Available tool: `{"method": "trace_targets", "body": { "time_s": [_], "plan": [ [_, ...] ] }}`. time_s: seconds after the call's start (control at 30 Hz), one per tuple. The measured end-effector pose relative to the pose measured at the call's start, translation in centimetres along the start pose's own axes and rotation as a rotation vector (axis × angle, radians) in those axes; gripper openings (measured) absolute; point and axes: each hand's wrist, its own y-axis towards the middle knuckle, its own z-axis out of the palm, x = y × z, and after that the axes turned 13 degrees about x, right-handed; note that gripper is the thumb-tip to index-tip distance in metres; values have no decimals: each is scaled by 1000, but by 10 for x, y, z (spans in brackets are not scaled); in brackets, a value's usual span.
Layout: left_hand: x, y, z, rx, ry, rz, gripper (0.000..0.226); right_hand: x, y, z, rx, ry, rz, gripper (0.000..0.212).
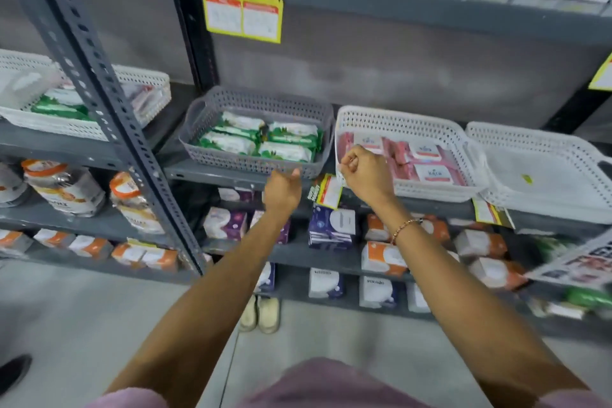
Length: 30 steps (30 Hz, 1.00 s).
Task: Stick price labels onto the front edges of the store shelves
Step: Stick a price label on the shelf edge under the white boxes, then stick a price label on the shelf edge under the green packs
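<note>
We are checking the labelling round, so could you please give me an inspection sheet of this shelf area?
Surface: grey shelf edge, bare left of the label.
Job's things: price label hangs tilted at the edge, under the right hand; another label sits further right.
Clutter: grey basket of green packs, white basket of pink packs.
Grippers: left hand loosely curled, empty; right hand pinching by the label's top.
Cables: nothing seen.
Surroundings: promo sign above; shoes on the floor.

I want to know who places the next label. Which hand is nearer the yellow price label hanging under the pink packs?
Right. The right hand is curled just above the price label, at its top edge. The left hand sits apart to its left, by the grey basket.
</note>
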Motion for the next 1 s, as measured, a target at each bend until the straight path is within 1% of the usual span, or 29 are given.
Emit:
{"method": "trace_targets", "body": {
  "time_s": [0.03, 0.1, 0.2, 0.3, 0.4, 0.47, 0.57, 0.67, 0.77, 0.87, 0.9, 1.0],
  "plan": [
    [7, 1, 10, 71, 9, -101, 53, -9, -4, 4, 21, -2, 27, 4],
    [15, 1, 24, 142, 20, -183, 55, -25, -10, 10, 50, 0, 81, 5],
    [21, 0, 38, 145, -31, -169, 43, -42, -15, 17, 92, 3, 130, 7],
    [23, 2, 42, 95, -128, -164, 33, -49, -15, 21, 121, -3, 141, 13],
    [22, 3, 40, 80, -141, -163, 26, -50, -13, 24, 140, -9, 139, 6],
    [22, 3, 36, 89, -71, -135, 25, -48, -10, 24, 136, 7, 124, 4],
    [20, 2, 26, 91, 132, -71, 23, -42, -3, 24, 128, 42, 104, 4],
    [20, 2, 11, 95, 287, -5, 20, -33, 4, 27, 133, 32, 72, 5],
    [21, 3, -7, 161, 418, 102, 16, -21, 9, 32, 153, -10, 26, 10],
    [24, 4, -24, 226, 453, 194, 10, -10, 13, 35, 211, -97, 32, 12],
    [26, 4, -30, 217, 453, 211, 10, -7, 16, 37, 232, -120, 51, 12],
    [31, 4, -45, 169, 431, 244, 12, 0, 19, 41, 312, -110, 85, 24]
  ]
}}
